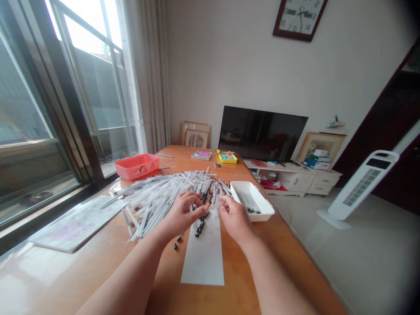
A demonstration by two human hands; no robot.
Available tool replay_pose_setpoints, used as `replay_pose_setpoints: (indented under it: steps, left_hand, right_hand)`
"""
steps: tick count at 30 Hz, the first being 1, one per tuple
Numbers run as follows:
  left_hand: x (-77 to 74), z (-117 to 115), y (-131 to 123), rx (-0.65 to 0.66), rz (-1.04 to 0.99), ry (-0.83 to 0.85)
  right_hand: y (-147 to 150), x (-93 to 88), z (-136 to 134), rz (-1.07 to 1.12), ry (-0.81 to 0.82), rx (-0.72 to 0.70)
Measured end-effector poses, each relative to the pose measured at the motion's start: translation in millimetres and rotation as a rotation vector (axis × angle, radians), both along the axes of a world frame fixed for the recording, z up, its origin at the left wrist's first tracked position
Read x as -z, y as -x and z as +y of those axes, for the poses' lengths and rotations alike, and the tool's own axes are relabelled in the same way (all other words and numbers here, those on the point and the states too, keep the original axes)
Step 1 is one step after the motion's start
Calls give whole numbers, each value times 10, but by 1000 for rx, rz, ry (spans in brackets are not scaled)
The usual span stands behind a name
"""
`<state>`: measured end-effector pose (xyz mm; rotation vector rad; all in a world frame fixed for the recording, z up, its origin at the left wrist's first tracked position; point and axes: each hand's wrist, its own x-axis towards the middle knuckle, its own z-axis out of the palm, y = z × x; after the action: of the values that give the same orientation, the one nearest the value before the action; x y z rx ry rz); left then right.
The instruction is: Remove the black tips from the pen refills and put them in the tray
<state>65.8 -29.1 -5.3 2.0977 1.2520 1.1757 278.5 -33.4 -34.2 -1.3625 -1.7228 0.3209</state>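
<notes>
One left hand [181, 215], one right hand [234, 218], curled over white pens [156, 201], grip unclear; clock numerals [298, 17] legible.

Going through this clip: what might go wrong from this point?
The small black pieces lying loose on the paper strip and table could easily scatter or get lost. The left hand and right hand work against the heap of white pen barrels, so a knock might push barrels into the white tray.

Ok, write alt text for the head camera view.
A person's left hand and right hand hover over a heap of white pen-like tubes on an orange table, beside small black parts on a white paper strip. A white tray holds a few dark-tipped tubes.
</notes>
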Motion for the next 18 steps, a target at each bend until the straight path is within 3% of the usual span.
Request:
replay_pose_setpoints:
  steps: [3, 9, 18]
  left_hand:
    - [84, 97, 55, -129, -89, -69]
    - [239, 194, 39, -253, 349, -128]
    - [114, 215, -249, -300, 766, -65]
  right_hand:
    - [-42, -26, 23, 29, 15, 81]
    - [-58, -99, 0, 62, -42, 143]
    - [-73, -144, -29, 95, -66, 176]
